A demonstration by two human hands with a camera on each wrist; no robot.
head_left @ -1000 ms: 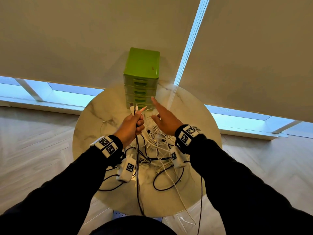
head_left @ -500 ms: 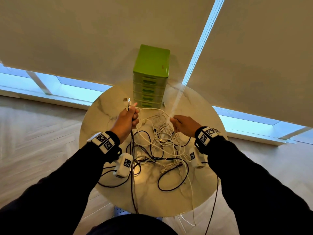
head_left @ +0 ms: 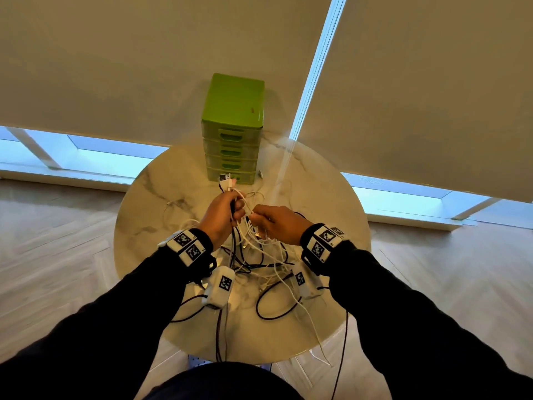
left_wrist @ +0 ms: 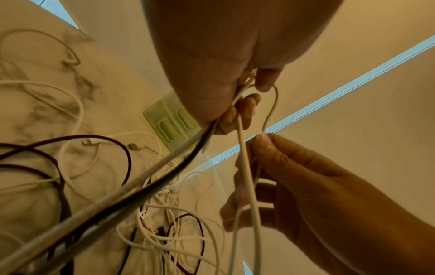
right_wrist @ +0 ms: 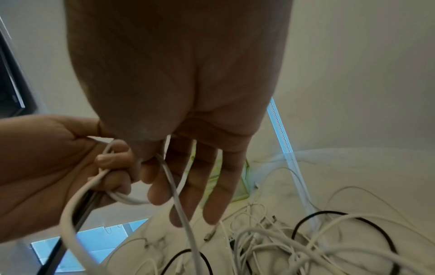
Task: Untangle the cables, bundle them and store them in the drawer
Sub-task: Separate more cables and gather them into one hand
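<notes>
My left hand (head_left: 234, 206) is raised over the round marble table (head_left: 150, 226) and grips a bunch of black and white cables, whose plug ends (head_left: 226, 180) stick up above the fist. In the left wrist view its fingers (left_wrist: 244, 109) are curled round those cables. Close beside it, my right hand (head_left: 255, 217) pinches a thin white cable (left_wrist: 270, 111) between thumb and forefinger, with the other fingers (right_wrist: 212, 195) hanging straighter. Below both hands lies the tangle of cables (head_left: 259, 264). The green drawer unit (head_left: 233, 131) stands at the table's far edge with its drawers shut.
Beige roller blinds cover the windows behind the table, and a bead chain (head_left: 305, 90) hangs just right of the drawer unit. Several cables (head_left: 320, 342) trail over the table's near edge toward the wooden floor (head_left: 57, 255).
My right hand drew back from near the drawer unit, took hold of a white cable out to the right, then came in beside the left hand. The left hand still grips its bunch.
</notes>
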